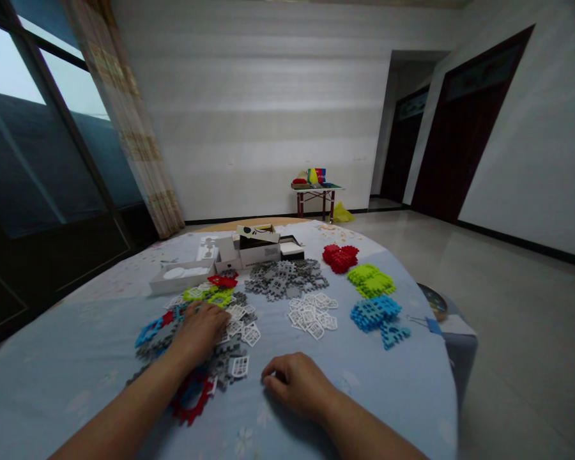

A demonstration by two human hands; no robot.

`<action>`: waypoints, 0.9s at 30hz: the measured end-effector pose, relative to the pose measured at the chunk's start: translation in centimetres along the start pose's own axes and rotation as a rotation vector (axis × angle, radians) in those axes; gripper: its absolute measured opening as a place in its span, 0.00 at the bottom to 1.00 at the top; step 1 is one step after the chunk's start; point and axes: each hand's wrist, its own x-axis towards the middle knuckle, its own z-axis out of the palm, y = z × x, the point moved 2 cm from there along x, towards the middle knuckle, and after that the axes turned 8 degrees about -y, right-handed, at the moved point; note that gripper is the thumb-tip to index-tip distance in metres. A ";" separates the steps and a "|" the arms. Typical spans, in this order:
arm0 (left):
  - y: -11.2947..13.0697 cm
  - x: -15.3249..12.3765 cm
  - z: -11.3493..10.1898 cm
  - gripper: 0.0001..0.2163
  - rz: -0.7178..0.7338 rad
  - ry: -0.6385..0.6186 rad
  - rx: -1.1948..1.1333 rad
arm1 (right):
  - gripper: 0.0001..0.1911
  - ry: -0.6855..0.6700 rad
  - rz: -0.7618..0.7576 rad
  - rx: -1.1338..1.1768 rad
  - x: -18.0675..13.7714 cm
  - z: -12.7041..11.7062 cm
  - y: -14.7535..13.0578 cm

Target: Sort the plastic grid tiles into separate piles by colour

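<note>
My left hand (204,329) reaches into a mixed heap of plastic interlocking building pieces, its fingers bent downward with the tips hidden. White lattice window pieces (250,334) lie beside those fingers. Grey toothed pieces (223,364), a blue piece (148,333) and green pieces (220,296) surround it. Nearer to me is a red ring with a toothed edge (192,402), partly behind my left forearm. My right hand (297,383) rests on the tablecloth right of the heap, fingers loosely curled in, with nothing visible in them.
Sorted piles of grey (287,278), white (314,313), red (340,257), green (371,280) and blue pieces (376,314) lie across the round table (388,409). Open boxes (259,252) and a white tray (182,276) stand behind. A stool (460,338) is beside the right edge.
</note>
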 end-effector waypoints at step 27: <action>-0.7 1.3 -0.8 0.08 0.047 -0.310 -0.185 | 0.13 -0.047 -0.011 0.179 0.3 0.3 1.0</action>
